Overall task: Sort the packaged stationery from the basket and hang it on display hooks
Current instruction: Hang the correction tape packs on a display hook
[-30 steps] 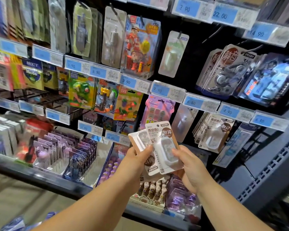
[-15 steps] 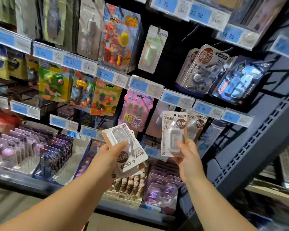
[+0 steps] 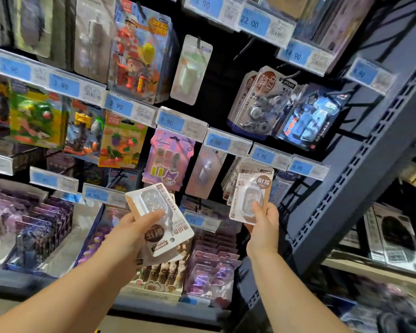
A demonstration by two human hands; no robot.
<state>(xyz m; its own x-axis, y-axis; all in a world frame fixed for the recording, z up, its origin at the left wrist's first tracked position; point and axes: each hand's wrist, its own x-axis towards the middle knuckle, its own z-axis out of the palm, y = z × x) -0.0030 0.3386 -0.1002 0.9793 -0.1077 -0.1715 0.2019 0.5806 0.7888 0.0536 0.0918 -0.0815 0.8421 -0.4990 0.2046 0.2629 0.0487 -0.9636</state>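
Hanging is midway — my right hand point(image 3: 264, 227) pinches one kraft-card blister pack point(image 3: 250, 195) by its lower edge, raised just before the matching packs on their hook point(image 3: 229, 181), not yet threaded. My left hand point(image 3: 135, 234) grips the remaining packs point(image 3: 163, 222) (upside down); the basket is out of sight.

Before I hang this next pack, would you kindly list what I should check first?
1. Right hand grips the upright pack at its lower edge: ok.
2. Its print faces me, right way up: ok.
3. Matching hung packs sit just behind it: ok.
4. Hang hole lined up with the hook: cannot tell, hook hidden.
5. Spare packs in the left hand turned right way up: not ok, upside down.
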